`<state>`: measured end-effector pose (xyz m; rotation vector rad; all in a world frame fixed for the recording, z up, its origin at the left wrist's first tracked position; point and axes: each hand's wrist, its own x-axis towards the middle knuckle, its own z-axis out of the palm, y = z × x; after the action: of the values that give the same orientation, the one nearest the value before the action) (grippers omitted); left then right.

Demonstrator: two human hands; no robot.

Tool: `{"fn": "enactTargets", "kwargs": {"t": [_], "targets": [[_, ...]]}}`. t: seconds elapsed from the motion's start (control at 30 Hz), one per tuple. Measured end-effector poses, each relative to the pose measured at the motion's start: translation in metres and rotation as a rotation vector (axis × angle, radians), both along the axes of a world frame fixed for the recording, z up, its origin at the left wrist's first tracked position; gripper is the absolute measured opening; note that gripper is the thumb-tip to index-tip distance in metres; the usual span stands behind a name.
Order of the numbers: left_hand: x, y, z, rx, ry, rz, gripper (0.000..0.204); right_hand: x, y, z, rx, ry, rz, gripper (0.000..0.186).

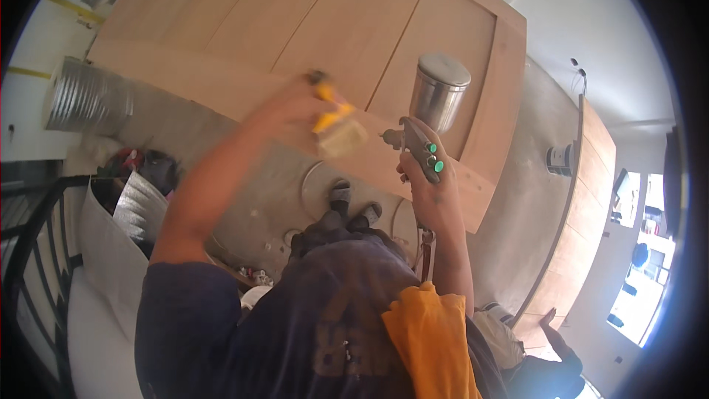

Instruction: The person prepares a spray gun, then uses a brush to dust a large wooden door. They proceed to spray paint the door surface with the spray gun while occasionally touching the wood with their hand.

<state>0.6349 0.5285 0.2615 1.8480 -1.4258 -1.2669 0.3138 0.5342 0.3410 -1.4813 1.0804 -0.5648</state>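
A wide wooden panel door [310, 29] with grooves lies raised across the space before me. Over its near edge, my left hand [306, 103] grips a paintbrush [336, 133] with a yellow-and-black handle and pale bristles, blurred by motion. My right hand [422, 188], to the right of it, is closed round a spray gun [421, 148] with green knobs and a lidded steel cup [439, 89] on top; a hose hangs from its handle. An orange cloth [421, 332] hangs at the right of my torso.
A second wooden panel [583, 214] stands at right, with another person's arm [554, 343] at its lower end. A foil-like duct [81, 96], a black railing [37, 251], white rolled material [114, 251] and bags [151, 170] are at left. My sandalled feet [340, 196] are below the door.
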Motion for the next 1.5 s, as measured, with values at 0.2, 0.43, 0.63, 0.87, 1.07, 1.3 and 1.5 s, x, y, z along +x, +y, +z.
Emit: {"fn": "enactTargets", "kwargs": {"t": [0.2,0.43,0.63,0.87,1.07,1.3,1.5], "targets": [[0.213,0.112,0.002,-0.034,-0.785,0.588,0.029,-0.004,0.028,-0.001,-0.002,-0.064,0.138,0.05],[-0.02,0.121,-0.028,-0.507,-0.223,0.498,0.028,0.0,0.035,0.004,0.027,-0.06,0.225,0.051],[0.107,0.157,0.016,-0.401,-0.654,0.713,0.024,-0.012,0.04,0.003,0.048,-0.027,0.214,0.052],[0.001,0.081,-0.043,-0.409,-0.266,0.234,0.028,-0.022,0.046,0.014,0.096,-0.065,0.147,0.052],[0.227,0.09,0.011,-0.217,-1.073,0.508,0.022,-0.057,0.054,0.014,0.085,-0.14,-0.019,0.052],[-0.064,0.029,-0.006,-0.254,-0.258,0.006,0.025,-0.091,0.062,0.011,0.077,-0.213,-0.184,0.054],[0.215,0.055,-0.022,-0.169,-0.537,0.669,0.037,-0.122,0.086,0.016,0.051,-0.206,-0.298,0.053]]}}
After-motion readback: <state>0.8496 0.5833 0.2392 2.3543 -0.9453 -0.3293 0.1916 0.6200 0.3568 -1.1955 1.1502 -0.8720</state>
